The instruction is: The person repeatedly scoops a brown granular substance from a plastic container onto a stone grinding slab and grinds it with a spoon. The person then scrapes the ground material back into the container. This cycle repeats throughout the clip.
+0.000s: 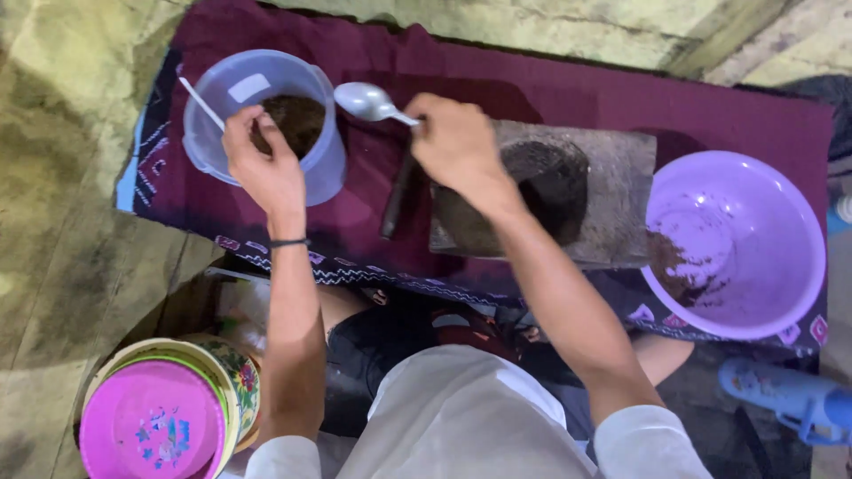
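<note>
My left hand (264, 162) grips the near rim of a pale blue plastic jug (324, 164) that holds a dark brown mass, with a thin white stick leaning at its left rim. My right hand (457, 146) holds a metal spoon (366, 101) by its handle, its bowl hovering just right of the jug. Beneath that hand lies a grey stone slab with a round hollow (612, 191), dark inside. A dark rod-shaped pestle (397, 197) lies on the maroon cloth (568, 84) between jug and stone.
A purple plastic basin (763, 235) with brown paste on its left wall sits at the right. Stacked patterned bowls with a pink lid (153, 424) stand at lower left. A blue sandal (794, 399) lies at lower right. The ground around is bare stone.
</note>
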